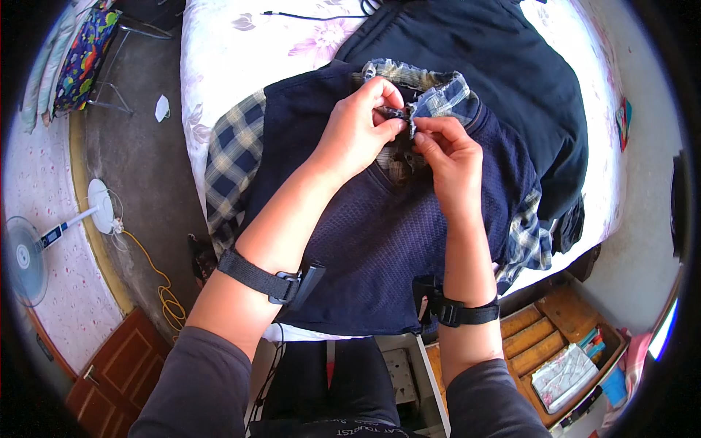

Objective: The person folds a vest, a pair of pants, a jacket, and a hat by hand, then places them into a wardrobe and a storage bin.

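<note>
A navy knit shirt (314,241) with plaid sleeves lies spread front up on the bed, its hem toward me. Its frayed plaid collar (445,98) stands up around the neck opening. My left hand (358,128) pinches a dark edge of the collar front between thumb and fingers. Close beside it, my right hand (454,157) pinches the lighter collar edge with thumb and forefinger. The fingertips of both hands nearly meet above the neck opening. Any button there is too small or hidden to make out.
A black garment (482,44) lies behind the shirt on the flowered bedsheet (219,44). At the left stands a white fan (28,259) near a yellow cable (164,292). An open wooden drawer (533,339) sits low on the right.
</note>
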`<state>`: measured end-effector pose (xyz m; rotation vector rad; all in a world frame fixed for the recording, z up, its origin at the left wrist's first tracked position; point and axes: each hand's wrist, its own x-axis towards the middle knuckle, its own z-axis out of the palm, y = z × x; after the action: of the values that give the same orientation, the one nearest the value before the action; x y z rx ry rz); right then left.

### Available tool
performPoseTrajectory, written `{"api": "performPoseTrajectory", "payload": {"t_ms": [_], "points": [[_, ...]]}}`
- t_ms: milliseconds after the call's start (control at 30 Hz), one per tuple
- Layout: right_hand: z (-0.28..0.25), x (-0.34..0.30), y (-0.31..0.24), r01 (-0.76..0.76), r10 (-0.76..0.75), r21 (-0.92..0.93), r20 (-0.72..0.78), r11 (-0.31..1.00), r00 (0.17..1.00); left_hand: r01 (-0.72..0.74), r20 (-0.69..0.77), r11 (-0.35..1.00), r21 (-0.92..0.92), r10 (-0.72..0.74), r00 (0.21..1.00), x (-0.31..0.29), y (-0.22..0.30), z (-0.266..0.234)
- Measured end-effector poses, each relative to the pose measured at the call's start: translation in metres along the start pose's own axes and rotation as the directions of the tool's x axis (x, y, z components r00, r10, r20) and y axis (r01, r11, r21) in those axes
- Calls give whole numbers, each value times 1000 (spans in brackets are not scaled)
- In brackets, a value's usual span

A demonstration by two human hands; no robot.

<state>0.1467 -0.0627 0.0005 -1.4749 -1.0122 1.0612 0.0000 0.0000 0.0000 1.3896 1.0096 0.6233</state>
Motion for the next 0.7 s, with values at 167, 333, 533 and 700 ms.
{"api": "performPoseTrajectory", "payload": {"t_ms": [167, 333, 533, 700], "points": [[20, -14, -3, 157, -215, -381, -113, 911, 970, -34, -111, 999, -36, 30, 993, -5, -1, 5], [31, -17, 2, 134, -234, -356, -252, 925, 939, 2, -122, 1000, -26, -5, 993, -4, 5, 9], [37, -14, 7, 102, -206, -336, -291, 936, 934, -5, -182, 997, -83, -10, 983, -8, -2, 16], [26, -17, 12, 144, -245, -408, -208, 902, 947, 81, -210, 960, -268, -140, 968, -1, -15, 16]]}}
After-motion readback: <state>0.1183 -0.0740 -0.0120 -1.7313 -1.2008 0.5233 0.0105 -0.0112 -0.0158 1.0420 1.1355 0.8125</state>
